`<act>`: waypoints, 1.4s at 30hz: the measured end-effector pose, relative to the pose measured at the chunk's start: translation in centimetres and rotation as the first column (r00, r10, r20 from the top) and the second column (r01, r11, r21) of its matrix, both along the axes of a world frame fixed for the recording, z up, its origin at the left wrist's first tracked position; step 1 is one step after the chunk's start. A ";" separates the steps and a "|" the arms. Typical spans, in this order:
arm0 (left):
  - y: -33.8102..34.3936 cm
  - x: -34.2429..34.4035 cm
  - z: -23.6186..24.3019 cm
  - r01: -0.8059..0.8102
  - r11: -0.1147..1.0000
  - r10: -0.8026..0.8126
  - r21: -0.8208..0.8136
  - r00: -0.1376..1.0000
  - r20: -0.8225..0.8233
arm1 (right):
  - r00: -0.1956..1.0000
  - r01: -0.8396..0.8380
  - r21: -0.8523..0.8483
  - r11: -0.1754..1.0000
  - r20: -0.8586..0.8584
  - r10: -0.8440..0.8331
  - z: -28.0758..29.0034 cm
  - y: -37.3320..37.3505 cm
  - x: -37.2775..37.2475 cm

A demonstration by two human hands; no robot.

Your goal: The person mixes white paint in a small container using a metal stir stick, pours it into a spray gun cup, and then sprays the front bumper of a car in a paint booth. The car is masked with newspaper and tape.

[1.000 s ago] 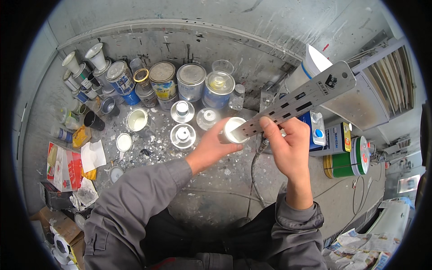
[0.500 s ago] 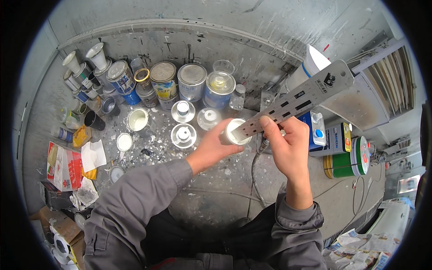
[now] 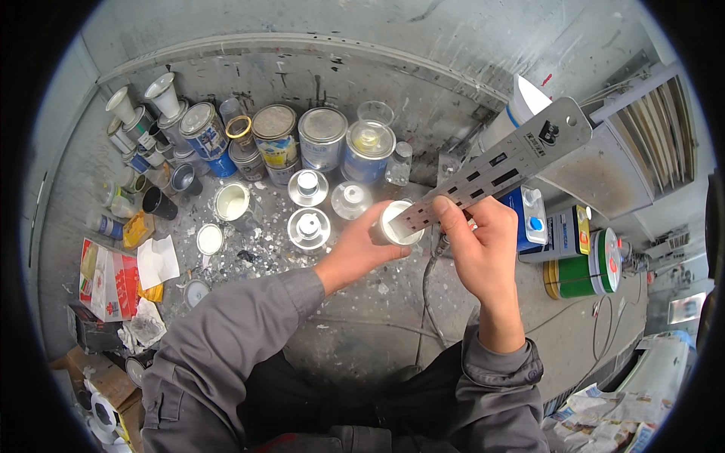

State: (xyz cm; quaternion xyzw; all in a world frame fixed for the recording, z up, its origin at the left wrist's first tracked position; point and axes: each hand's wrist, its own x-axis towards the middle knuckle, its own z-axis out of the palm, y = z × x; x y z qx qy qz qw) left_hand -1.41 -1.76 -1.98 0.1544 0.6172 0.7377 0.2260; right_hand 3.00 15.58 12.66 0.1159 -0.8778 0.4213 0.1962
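My left hand (image 3: 359,253) is wrapped round a small white cup (image 3: 408,238) with white liquid inside, held above the floor in front of me. My right hand (image 3: 487,245) pinches a long flat metal paint mixing stick (image 3: 525,157), printed with dark blocks and holed at its top end. The stick slants down to the left, its lower end inside the cup. The right fingers beneath the stick are partly hidden. Just left of the cup stand spray gun cup lids, one of them a white-topped lid (image 3: 308,228), and a pot of cream paint (image 3: 232,201).
Paint tins (image 3: 322,140) line the back wall, with plastic cups at the far left. On the right stand a blue can (image 3: 525,215) and a green drum (image 3: 578,273). A hose (image 3: 428,302) runs along the paint-spotted floor. Paper and boxes (image 3: 109,283) lie at left.
The mixing stick and my right hand have shifted very slightly left, with the stick's lower end still in the cup. My left hand and the cup have barely moved.
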 end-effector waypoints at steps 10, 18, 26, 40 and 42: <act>-0.3 0.0 0.5 -0.015 0.999 0.014 0.031 0.999 0.032 | 0.997 0.074 0.001 0.997 0.007 -0.074 0.0 0.1 -0.2; -0.1 0.1 0.2 0.024 1.000 -0.024 -0.010 1.000 -0.014 | 0.992 0.129 0.054 0.990 -0.003 -0.129 0.3 0.4 -0.4; -0.1 -0.1 0.2 0.023 1.000 -0.023 0.008 0.998 0.058 | 0.999 0.038 0.027 0.999 0.017 -0.038 0.3 -0.3 0.2; -0.1 -0.1 0.2 -0.014 0.999 0.013 0.030 0.999 0.038 | 0.997 0.065 -0.027 0.998 0.039 -0.064 0.2 0.4 0.1; -0.1 -0.1 0.0 -0.014 1.000 0.014 0.011 1.000 0.015 | 0.995 0.085 -0.070 0.994 0.059 -0.081 0.2 0.9 0.1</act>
